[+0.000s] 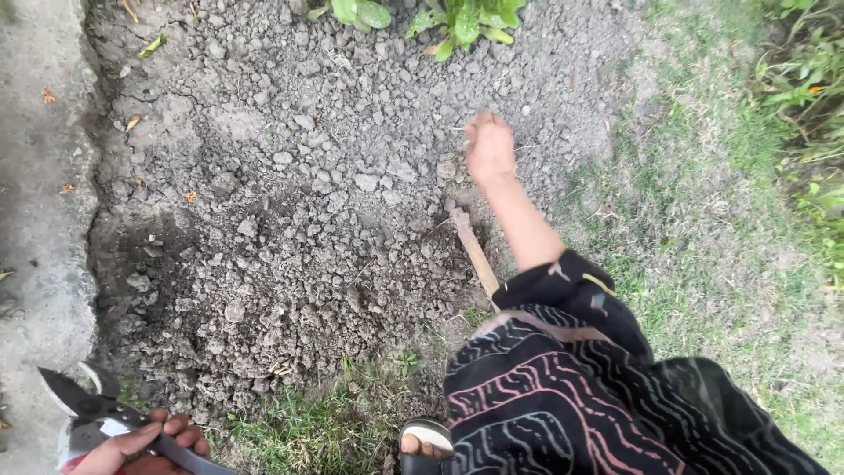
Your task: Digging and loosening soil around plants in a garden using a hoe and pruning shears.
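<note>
Here the right hand (490,148) reaches out over a patch of dug soil (299,185), fingers bunched loosely together just above or on the clods; whether anything is pinched between them cannot be told. The soil is grey-brown, dry and crumbly, broken into small angular lumps, darker and looser in the lower middle. Just beneath the forearm lies a wooden stick handle (475,251), pale and round, slanting from the soil down under the black sleeve (571,295); its lower end is hidden by patterned cloth with wavy pink and blue lines.

At the bottom left corner the left hand (136,444) is clenched around a dark metal hand tool (88,406) with a pointed blade and a grey handle, held over the edge where soil meets a flat concrete strip (40,220). That strip runs straight along the left border of the bed. Thin, patchy grass (703,229) borders the right side and the near edge, and leafy green plants (462,19) stand at the far edge. A sandalled toe (425,437) shows in the near grass, between the two hands
</note>
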